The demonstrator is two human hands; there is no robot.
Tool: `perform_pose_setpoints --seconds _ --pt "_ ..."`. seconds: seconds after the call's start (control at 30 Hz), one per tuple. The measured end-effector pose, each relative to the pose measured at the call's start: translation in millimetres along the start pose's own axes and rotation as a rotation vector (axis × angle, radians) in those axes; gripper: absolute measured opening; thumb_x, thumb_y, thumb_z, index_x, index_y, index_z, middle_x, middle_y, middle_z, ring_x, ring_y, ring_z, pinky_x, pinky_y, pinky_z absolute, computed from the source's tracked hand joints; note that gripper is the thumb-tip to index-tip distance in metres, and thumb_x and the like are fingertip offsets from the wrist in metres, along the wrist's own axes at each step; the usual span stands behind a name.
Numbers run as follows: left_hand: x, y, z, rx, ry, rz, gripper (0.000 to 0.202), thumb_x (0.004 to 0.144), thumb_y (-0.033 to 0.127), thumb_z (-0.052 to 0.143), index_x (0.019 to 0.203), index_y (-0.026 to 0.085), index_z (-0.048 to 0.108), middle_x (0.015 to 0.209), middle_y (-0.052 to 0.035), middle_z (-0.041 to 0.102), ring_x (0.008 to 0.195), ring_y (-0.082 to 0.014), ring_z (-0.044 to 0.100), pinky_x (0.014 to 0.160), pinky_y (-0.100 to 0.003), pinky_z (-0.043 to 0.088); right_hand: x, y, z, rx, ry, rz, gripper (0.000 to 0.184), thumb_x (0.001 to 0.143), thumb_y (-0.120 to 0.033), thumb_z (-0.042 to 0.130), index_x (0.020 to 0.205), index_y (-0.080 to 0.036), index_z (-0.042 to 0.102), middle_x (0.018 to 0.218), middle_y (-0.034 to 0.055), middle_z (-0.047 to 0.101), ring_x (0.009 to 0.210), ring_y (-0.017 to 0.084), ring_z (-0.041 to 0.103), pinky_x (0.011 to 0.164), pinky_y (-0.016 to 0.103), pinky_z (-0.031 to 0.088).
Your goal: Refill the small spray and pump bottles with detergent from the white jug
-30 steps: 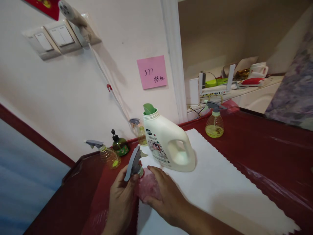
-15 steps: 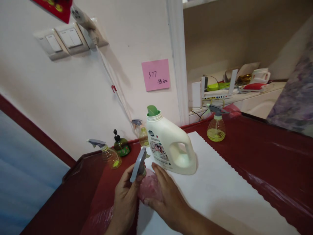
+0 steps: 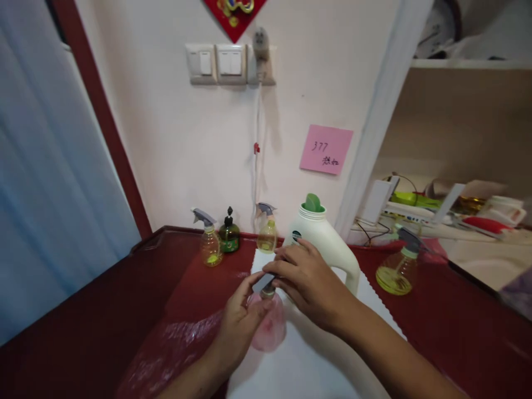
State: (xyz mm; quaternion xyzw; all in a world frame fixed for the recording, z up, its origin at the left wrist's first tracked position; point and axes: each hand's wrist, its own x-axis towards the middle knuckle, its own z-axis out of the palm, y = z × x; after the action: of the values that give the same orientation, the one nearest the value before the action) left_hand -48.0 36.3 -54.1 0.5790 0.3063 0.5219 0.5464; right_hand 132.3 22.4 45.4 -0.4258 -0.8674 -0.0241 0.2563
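Now left hand (image 3: pixel 241 324) grips pink spray bottle (image 3: pixel 270 327), right hand (image 3: pixel 307 277) on trigger head (image 3: pixel 266 284)

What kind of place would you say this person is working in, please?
Probably a room in a home: a red-covered table against a wall with light switches, small spray bottles beside a white detergent jug, and a cluttered shelf with a router.

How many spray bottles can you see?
4. A pink spray bottle sits between the left hand and right hand; two yellowish ones stand by the wall; one is at right. More may be hidden.
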Motion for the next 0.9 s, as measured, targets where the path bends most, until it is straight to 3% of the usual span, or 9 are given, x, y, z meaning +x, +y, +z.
perform_pose_setpoints --seconds 0.1,0.33,0.77,0.9 --pt "-3.3 -9.0 0.1 0.015 -0.036 0.036 0.048 0.082 0.027 0.078 0.127 0.024 0.062 0.124 -0.0056 0.069 0.117 -0.0256 0.060 0.104 -0.039 0.043 6.9 1.6 -8.7 0.023 -0.081 -0.003 0.019 0.098 -0.019 0.056 0.111 -0.022 0.069 0.098 0.0062 0.067 0.096 0.024 0.060 0.093 0.048 0.044" --pt "-4.1 -6.8 1.3 0.054 -0.022 0.064 0.046 0.079 0.022 0.079 0.123 0.023 0.064 0.119 -0.0057 0.070 0.116 -0.0270 0.061 0.102 -0.041 0.044 13.7 -6.6 -15.5 0.098 -0.218 0.061 0.023 0.100 -0.018 0.050 0.111 -0.022 0.069 0.098 0.0051 0.062 0.087 0.019 0.060 0.076 0.034 0.046" --pt "-6.0 0.7 2.3 0.097 -0.007 0.013 0.041 0.075 0.015 0.077 0.115 0.021 0.066 0.113 -0.0051 0.072 0.108 -0.0257 0.063 0.097 -0.040 0.045 14.6 -12.3 -13.4 0.092 -0.319 0.108 0.025 0.098 -0.014 0.050 0.111 -0.022 0.070 0.097 0.0059 0.061 0.086 0.020 0.063 0.076 0.035 0.048" --pt "-0.4 6.1 4.2 0.002 0.027 0.018 0.052 0.072 0.018 0.080 0.119 0.022 0.057 0.114 -0.0054 0.070 0.110 -0.0260 0.063 0.096 -0.039 0.046 16.2 -13.0 -12.7 0.091 -0.321 0.111 0.027 0.099 -0.018 0.050 0.116 -0.024 0.070 0.095 0.0053 0.060 0.084 0.020 0.063 0.076 0.035 0.048"
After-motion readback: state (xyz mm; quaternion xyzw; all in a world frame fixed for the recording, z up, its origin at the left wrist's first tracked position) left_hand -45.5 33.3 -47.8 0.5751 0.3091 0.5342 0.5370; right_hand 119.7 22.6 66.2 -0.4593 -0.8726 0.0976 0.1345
